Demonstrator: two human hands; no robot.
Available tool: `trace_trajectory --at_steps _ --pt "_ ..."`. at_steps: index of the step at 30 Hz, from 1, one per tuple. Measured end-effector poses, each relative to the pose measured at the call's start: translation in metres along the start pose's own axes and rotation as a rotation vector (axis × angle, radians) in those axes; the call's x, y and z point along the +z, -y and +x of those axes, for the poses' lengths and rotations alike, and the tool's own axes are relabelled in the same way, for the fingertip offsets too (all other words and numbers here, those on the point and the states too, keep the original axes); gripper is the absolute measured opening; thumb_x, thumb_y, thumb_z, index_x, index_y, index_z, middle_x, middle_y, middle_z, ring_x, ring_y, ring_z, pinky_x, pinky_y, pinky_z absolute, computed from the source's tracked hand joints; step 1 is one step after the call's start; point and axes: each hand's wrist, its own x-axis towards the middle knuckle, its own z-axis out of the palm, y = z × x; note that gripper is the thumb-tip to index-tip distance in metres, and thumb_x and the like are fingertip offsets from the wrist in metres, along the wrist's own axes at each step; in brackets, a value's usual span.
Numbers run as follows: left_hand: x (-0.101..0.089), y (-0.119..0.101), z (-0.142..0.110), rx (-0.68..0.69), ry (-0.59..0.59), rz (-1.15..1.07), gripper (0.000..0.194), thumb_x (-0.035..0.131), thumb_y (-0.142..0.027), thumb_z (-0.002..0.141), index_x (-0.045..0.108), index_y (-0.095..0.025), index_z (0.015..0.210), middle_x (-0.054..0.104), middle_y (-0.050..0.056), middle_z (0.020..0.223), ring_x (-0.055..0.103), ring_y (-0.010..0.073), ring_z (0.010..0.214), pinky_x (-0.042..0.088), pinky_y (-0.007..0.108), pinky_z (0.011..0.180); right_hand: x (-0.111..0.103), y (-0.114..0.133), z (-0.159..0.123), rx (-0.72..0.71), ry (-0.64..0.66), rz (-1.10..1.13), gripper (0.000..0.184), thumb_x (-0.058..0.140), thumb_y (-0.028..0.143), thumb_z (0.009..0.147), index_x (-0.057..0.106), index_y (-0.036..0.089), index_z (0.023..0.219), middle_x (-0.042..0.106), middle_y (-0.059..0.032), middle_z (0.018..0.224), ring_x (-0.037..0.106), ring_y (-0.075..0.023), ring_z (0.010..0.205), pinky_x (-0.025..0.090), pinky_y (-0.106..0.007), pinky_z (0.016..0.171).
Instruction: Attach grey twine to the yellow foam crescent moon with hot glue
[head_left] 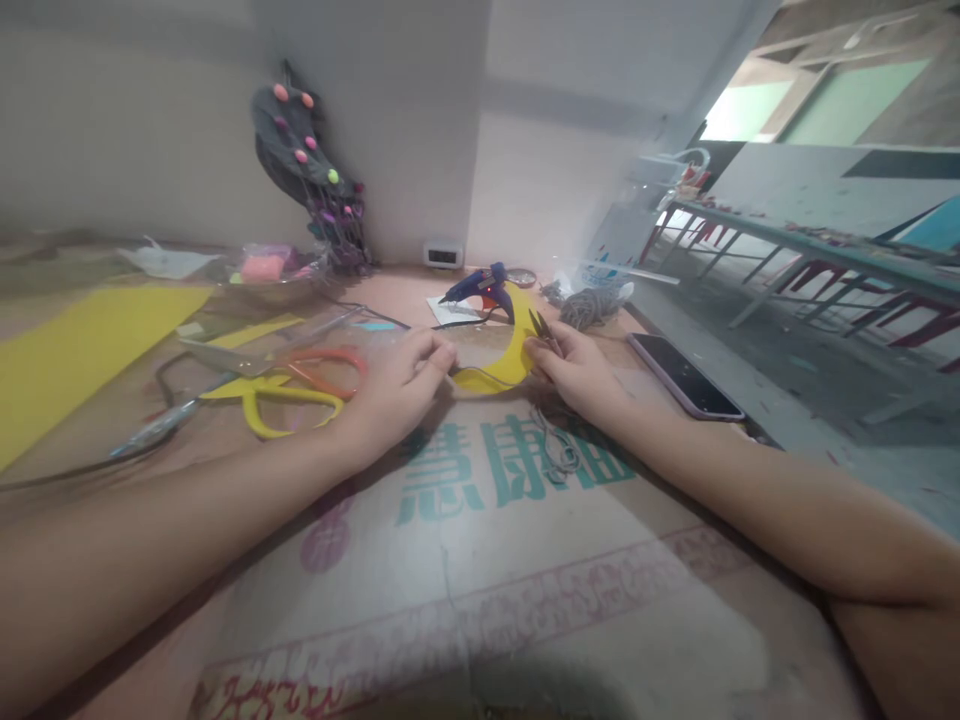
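Head view. Worktop (465,550), printed with green characters. Yellow sheet (82,350), flat at far left. Left hand (397,385), grip pinching the left tip of the yellow crescent (517,345). Right hand (581,370), grip closed on dark snips (538,322), blades upward, at the crescent's right side. Yellow crescent, between both hands. Blue glue gun (476,287), just behind. Gray cord (487,376), along the crescent's lower edge.
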Motion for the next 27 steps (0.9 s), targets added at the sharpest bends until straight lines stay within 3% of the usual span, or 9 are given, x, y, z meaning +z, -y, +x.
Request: trace_trajectory --at_steps 5,8,16,22,27 --pt "0.005 0.013 0.002 -0.118 -0.099 -0.144 0.016 0.047 -0.029 0.091 0.055 -0.020 0.101 0.059 0.003 0.100 0.055 0.0172 0.093 0.043 0.032 0.085 -0.001 0.000 0.000 0.013 -0.037 0.029 0.022 0.057 0.039 0.087 0.048 0.020 0.082 0.037 0.0072 0.059 0.033 -0.0064 0.048 0.024 -0.022 0.046" --pt "0.008 0.019 0.003 -0.161 -0.056 -0.190 0.025 0.047 -0.030 0.089 0.054 -0.020 0.111 0.060 0.005 0.108 0.056 0.0176 0.099 0.044 0.033 0.088 -0.001 0.002 -0.001 -0.012 -0.108 0.006 0.022 0.056 0.040 0.088 0.046 0.021 0.081 0.038 0.0069 0.057 0.034 -0.0075 0.049 0.025 -0.022 0.046" --pt "0.000 -0.002 0.003 -0.165 0.038 -0.063 0.024 0.047 -0.037 0.090 0.062 -0.019 0.095 0.065 0.004 0.093 0.058 0.0199 0.089 0.045 0.032 0.082 0.000 0.003 -0.006 -0.124 -0.114 -0.106 0.018 0.054 0.038 0.087 0.052 0.019 0.088 0.044 0.0041 0.066 0.039 -0.0097 0.056 0.033 -0.024 0.053" --pt "0.002 0.003 0.003 -0.169 0.043 -0.093 0.028 0.045 -0.040 0.091 0.063 -0.019 0.093 0.064 0.002 0.084 0.058 0.0182 0.080 0.044 0.030 0.073 0.000 0.004 -0.009 -0.207 -0.086 -0.166 0.024 0.051 0.043 0.090 0.051 0.020 0.085 0.045 0.0037 0.066 0.041 -0.0104 0.057 0.036 -0.025 0.055" --pt "0.002 0.005 0.002 -0.180 0.043 -0.125 0.029 0.043 -0.042 0.092 0.061 -0.019 0.094 0.064 0.002 0.086 0.058 0.0176 0.083 0.044 0.029 0.077 -0.002 0.004 -0.017 -0.300 -0.037 -0.220 0.032 0.044 0.051 0.093 0.051 0.020 0.087 0.045 0.0029 0.067 0.042 -0.0109 0.059 0.036 -0.026 0.058"
